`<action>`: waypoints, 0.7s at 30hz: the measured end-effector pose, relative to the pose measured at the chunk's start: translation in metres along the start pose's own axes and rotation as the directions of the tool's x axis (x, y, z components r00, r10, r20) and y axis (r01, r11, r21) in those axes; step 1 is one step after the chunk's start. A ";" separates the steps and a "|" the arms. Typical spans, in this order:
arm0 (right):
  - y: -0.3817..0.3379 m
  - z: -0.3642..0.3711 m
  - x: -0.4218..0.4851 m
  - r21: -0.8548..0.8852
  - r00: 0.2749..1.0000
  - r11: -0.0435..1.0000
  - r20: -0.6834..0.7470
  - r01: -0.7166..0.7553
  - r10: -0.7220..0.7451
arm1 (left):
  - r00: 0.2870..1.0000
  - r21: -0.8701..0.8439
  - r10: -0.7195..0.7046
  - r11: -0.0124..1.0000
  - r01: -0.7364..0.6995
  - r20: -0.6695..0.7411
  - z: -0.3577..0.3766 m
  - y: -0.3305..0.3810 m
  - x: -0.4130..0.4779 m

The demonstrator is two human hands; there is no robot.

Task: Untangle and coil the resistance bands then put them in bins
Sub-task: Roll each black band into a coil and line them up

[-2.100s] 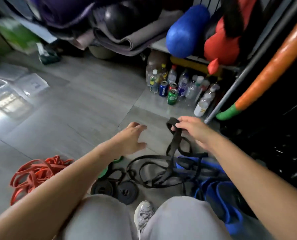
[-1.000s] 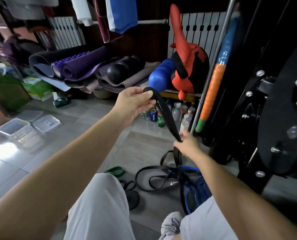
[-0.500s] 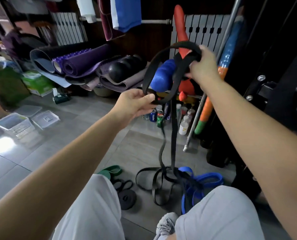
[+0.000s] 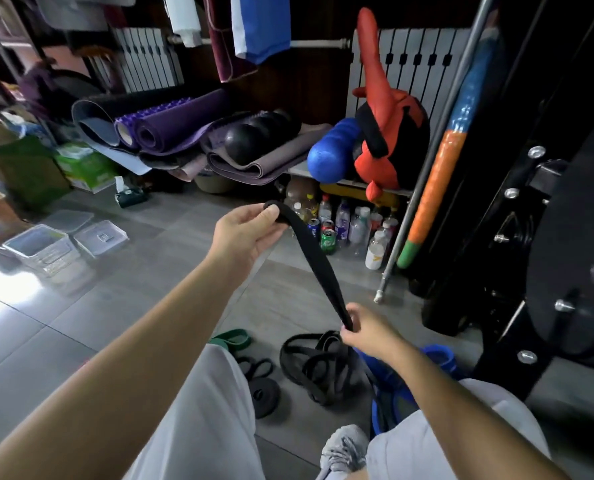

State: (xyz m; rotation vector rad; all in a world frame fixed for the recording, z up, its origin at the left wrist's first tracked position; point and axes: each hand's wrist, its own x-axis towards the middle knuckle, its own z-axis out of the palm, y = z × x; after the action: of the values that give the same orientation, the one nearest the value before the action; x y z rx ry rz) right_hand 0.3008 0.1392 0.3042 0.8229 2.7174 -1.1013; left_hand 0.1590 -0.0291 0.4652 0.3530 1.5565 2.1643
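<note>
**Black Resistance Band: Grip State and Handling**

Reference point: my grey sneaker, at the bottom of the view.

1. Grip. My left hand pinches the folded end of the black resistance band between thumb and fingers, held high, beyond the sneaker and to its left. My right hand grips the same band lower down, fingers curled round it, above the floor just beyond the sneaker.

2. Position. Between my hands the band runs as one flat strip with a slight sag. Below my right hand the remainder drops into a loose tangle on the floor just beyond the sneaker. The tangle lies beside a blue band to the sneaker's right. Two coiled black bands lie left of the sneaker. The clear plastic bins stand well apart, far left and beyond.

3. Handling. I judge the band light, limp and elastic, with a rubbery face that grips skin rather than slips. It will not hold a shape unaided. Take hold at the folded end and keep the strands flat together. Feed from the tangle under light tension only; a hard pull is likely to tighten any snag with the blue band.
</note>
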 end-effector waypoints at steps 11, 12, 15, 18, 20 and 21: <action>0.053 0.078 -0.032 0.311 0.966 0.918 0.005 -0.247 0.259 | 0.999 0.000 -0.042 0.999 0.042 -0.032 -0.021 0.006 0.000; 0.043 0.064 -0.025 0.423 0.957 0.870 -0.023 -0.253 0.290 | 0.998 0.032 -0.063 0.997 0.064 -0.028 -0.024 0.006 0.001; -0.004 0.002 -0.003 0.756 0.967 0.646 -0.072 -0.107 0.245 | 0.989 0.177 -0.143 0.973 0.145 -0.025 -0.025 0.000 -0.001; -0.060 -0.067 0.011 0.740 0.958 0.655 -0.273 0.153 0.085 | 0.988 0.297 -0.151 0.943 0.153 -0.031 -0.019 -0.014 -0.004; -0.096 -0.107 0.013 0.645 0.924 0.705 -0.380 0.296 -0.040 | 0.991 0.289 -0.125 0.948 0.132 -0.043 -0.015 -0.019 -0.004; -0.112 -0.124 0.011 0.581 0.911 0.739 -0.399 0.339 -0.104 | 0.992 0.290 -0.116 0.949 0.124 -0.043 -0.012 -0.020 -0.004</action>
State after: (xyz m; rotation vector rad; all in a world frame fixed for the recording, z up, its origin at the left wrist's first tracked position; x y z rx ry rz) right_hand 0.2471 0.1606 0.4609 0.8192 2.7577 -2.2262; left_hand 0.1608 -0.0361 0.4428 0.3145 1.8673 1.8554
